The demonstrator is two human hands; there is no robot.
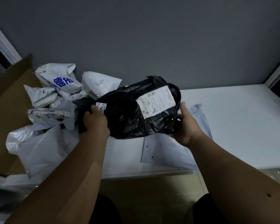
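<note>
A black plastic parcel bag (128,117) with a white shipping label (155,101) on top is held above the white table (233,123). My left hand (95,122) grips its left end, fingers curled into the crumpled plastic beside a small sticker. My right hand (187,125) holds its right end, thumb up along the side and fingers under the bag. The parcel's underside is hidden.
A pile of several white parcel bags (55,97) lies at the left, spilling from an open cardboard box (8,97). A flat white mailer (166,151) lies on the table under the black parcel. A grey wall stands behind; the table's front edge is near my body.
</note>
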